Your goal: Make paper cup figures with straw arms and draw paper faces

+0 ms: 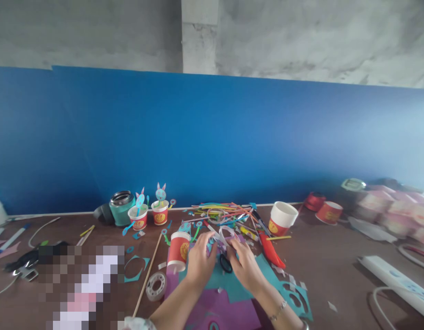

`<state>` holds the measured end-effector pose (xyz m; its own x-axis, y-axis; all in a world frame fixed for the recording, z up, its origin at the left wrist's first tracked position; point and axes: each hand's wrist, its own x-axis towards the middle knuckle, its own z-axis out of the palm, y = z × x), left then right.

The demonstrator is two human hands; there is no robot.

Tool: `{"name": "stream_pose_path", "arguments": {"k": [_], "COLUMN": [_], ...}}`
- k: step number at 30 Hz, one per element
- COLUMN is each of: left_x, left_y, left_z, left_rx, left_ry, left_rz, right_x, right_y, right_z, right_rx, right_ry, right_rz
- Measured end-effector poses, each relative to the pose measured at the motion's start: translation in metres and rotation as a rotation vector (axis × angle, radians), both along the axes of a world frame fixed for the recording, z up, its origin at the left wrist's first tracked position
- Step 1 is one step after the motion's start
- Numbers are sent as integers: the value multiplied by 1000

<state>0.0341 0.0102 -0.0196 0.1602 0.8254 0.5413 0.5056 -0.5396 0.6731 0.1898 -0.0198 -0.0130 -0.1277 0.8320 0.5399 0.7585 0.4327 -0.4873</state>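
My left hand (pixel 202 257) is over the paper with its fingers bent together; whatever is between the fingertips is too small to make out. My right hand (pixel 245 262) has its fingertips at a white ring that looks like a tape roll (pixel 227 232), gripping its near edge. Black-handled scissors (pixel 226 264) lie between the hands. Beside my left hand a red-and-white paper cup (pixel 179 251) stands upside down, with a blue paper animal head (pixel 184 227) and green arms around it. Under both hands lie teal paper (pixel 237 286) and purple paper (pixel 228 309).
Behind my hands is a pile of coloured pipe cleaners (pixel 228 213). Two cups with paper rabbits (pixel 160 213) stand by a teal thermos (pixel 123 208). Stacked cups (pixel 283 217) and a red pouch (pixel 272 252) are at right, a power strip (pixel 397 284) farther right. Another tape roll (pixel 156 286) lies left.
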Motion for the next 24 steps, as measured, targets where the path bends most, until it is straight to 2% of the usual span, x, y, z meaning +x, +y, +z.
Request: {"name": "stream_pose_path", "arguments": {"k": [5, 11, 16, 18, 22, 24], "left_x": [2, -4, -5, -3, 3, 5], "left_y": [-1, 5, 5, 2, -3, -5], "left_z": [1, -1, -3, -1, 2, 0], "left_rx": [-10, 29, 26, 38, 22, 3], "left_ry": [15, 27, 72, 13, -93, -115], "left_rz": [-103, -18, 22, -16, -172, -200], "right_x": [1, 2, 2, 2, 1, 1], "right_y": [-1, 0, 1, 1, 2, 3], "right_z": [-1, 0, -1, -3, -6, -6], "right_rx": [135, 149, 135, 125, 85, 65], "right_ry": [-16, 0, -23, -47, -79, -86], "right_rz": [-28, -98, -65, -58, -35, -23]}}
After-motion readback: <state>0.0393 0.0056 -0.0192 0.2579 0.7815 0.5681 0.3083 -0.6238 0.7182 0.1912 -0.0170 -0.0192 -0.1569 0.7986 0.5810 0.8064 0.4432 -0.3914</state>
